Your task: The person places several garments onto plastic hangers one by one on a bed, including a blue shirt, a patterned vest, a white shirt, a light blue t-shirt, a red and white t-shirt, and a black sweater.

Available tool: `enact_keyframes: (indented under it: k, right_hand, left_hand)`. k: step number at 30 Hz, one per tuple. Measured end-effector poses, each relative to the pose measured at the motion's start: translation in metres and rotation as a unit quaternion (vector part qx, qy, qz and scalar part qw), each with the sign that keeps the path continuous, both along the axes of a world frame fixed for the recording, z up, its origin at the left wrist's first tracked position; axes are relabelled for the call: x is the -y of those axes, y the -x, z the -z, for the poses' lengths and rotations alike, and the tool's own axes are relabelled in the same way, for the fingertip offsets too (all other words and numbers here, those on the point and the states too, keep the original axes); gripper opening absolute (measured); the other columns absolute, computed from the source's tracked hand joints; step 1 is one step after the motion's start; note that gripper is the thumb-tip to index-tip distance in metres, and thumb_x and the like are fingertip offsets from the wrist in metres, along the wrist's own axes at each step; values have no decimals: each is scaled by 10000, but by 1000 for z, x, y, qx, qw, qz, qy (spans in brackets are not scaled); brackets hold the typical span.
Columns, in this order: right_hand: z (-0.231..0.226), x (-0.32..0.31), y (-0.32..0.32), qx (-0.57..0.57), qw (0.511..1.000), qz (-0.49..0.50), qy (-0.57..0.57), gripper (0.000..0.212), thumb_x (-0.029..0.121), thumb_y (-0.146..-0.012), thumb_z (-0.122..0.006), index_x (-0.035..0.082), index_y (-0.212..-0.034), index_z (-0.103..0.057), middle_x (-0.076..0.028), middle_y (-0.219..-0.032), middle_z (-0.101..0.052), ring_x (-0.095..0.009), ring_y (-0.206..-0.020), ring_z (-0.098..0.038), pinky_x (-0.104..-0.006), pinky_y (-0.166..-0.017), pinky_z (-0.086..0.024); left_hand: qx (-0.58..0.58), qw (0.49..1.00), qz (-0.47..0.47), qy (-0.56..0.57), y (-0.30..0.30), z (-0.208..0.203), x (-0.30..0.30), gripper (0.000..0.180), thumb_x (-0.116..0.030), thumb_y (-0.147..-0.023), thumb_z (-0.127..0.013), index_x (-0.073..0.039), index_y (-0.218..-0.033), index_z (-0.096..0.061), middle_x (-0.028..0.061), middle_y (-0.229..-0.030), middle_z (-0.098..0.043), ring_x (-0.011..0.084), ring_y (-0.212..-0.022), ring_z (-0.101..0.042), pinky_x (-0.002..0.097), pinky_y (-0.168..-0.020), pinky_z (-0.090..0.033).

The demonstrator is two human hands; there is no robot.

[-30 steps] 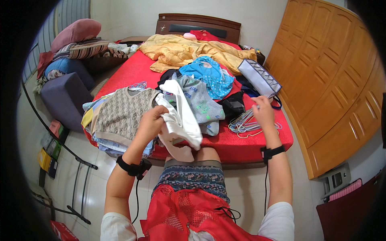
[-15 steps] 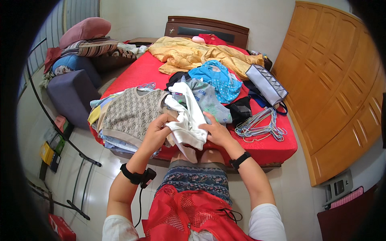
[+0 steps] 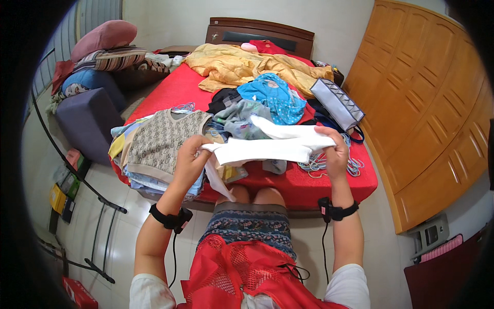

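Note:
A white garment (image 3: 262, 151) is stretched sideways above the front of the bed, its exact kind unclear. My left hand (image 3: 190, 154) pinches one end and my right hand (image 3: 337, 154) grips the other. One part of the cloth hangs down beside my left hand. To the left lies a beige patterned knit vest (image 3: 167, 136) on top of a stack of clothes. Just beyond the white cloth are a grey printed garment (image 3: 241, 118) and a bright blue dotted garment (image 3: 272, 98). Thin wire hangers (image 3: 355, 166) lie behind my right hand, partly hidden by it.
The bed's red sheet (image 3: 159, 95) carries a yellow quilt (image 3: 221, 62) at the far end. A white and grey fabric storage box (image 3: 337, 104) sits at the right edge, facing a wooden wardrobe (image 3: 417, 113). At left are a purple sofa (image 3: 87, 121) and a black metal rack (image 3: 77, 165).
The white garment has gone from bunched to stretched between my hands. My right hand has moved right and up, and my left hand slightly left and up.

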State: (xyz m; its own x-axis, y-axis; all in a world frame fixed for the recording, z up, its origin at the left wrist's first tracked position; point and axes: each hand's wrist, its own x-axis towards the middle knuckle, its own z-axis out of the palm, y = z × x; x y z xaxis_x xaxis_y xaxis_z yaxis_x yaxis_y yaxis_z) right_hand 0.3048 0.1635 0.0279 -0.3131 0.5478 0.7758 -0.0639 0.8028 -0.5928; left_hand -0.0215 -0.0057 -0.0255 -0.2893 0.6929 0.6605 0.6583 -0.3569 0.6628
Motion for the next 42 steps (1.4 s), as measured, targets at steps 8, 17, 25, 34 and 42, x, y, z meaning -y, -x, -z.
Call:
enact_keyframes:
  k: [8, 17, 25, 34, 42]
  right_hand:
    - [-2, 18, -44, 60, 996, -54, 43, 184, 102, -893, -600, -29, -1002, -669, -60, -978, -665, -123, -913, -599, -249, -781, -459]
    - [34, 5, -50, 57, 948, -55, 309, 396, 331, -952, -565, -31, -852, -692, 8, -726, -625, -62, -671, -533, -227, -627, -430]
    - [147, -28, -46, 130, 901, 24, 413, 508, 439, -948, -563, -37, -825, -691, -31, -754, -662, -102, -707, -574, -285, -677, -466]
    - [187, -69, -84, 90, 892, 193, 399, 190, 237, -900, -616, 55, -902, -563, -36, -692, -609, -69, -468, -486, -216, -400, -377]
    - [200, -149, -94, -27, 822, 251, 510, 243, 235, -900, -602, -4, -885, -557, -81, -684, -591, -123, -424, -509, -256, -330, -392]
  left_hand:
    - [111, 993, 35, -23, -7, -19, -13, 108, -79, -840, -607, 10, -900, -617, 64, -829, -593, 153, -805, -560, 277, -736, -438]
    - [132, 988, 71, 30, -16, -13, -25, 289, -223, -894, -642, -8, -719, -565, -15, -668, -465, 77, -661, -429, 259, -594, -362]
    - [131, 968, 79, 197, -45, 43, -42, 349, -278, -862, -632, -1, -672, -534, -2, -617, -464, 71, -627, -426, 273, -542, -354]
    - [103, 954, 143, 242, -74, 44, -59, 328, -264, -920, -596, -5, -734, -516, -29, -685, -434, 71, -657, -404, 257, -568, -336]
    - [113, 948, 143, 261, -70, 51, -58, 304, -249, -910, -615, 16, -778, -547, 8, -680, -460, 98, -654, -426, 287, -571, -357]
